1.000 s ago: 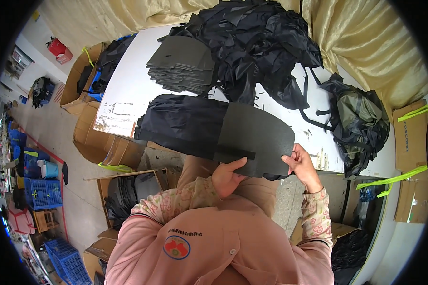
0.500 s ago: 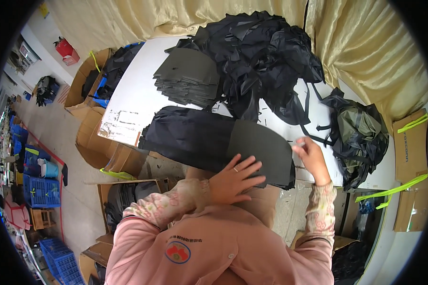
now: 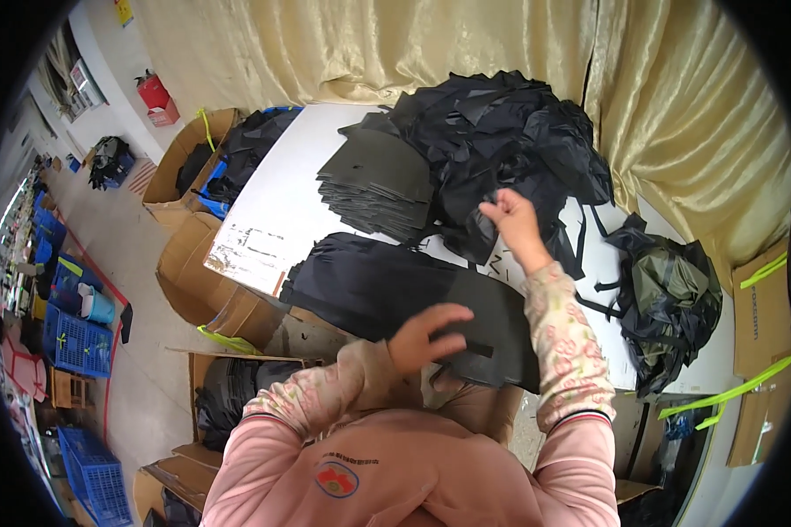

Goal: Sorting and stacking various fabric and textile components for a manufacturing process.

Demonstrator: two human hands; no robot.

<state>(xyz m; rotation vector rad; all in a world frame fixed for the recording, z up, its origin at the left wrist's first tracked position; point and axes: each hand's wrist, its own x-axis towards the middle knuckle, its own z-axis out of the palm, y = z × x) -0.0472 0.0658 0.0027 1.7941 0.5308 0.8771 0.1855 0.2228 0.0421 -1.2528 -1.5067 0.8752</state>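
A long stack of black fabric pieces (image 3: 369,281) lies along the table's near edge, its right part covered by dark grey foam-like panels (image 3: 492,321). My left hand (image 3: 426,338) is open over the panels, thumb and fingers apart. A small black strip (image 3: 479,350) shows beside its fingertips. Farther off, my right hand (image 3: 516,224) reaches to the big heap of thin black fabric (image 3: 510,132), its fingers pinched on the edge of a black fabric piece (image 3: 473,235). Left of the heap is a neat stack of grey curved panels (image 3: 378,176).
On the white table's (image 3: 259,206) right lies a black and olive fabric bundle (image 3: 668,281). Open cardboard boxes (image 3: 193,272) stand at its left, one with black fabric. A gold curtain (image 3: 360,53) hangs behind. Blue crates (image 3: 79,342) line the floor at far left.
My right hand has moved from the panels' right end up and away to the fabric heap, closing on a piece. My left hand has lifted and curled slightly. The view has shifted.
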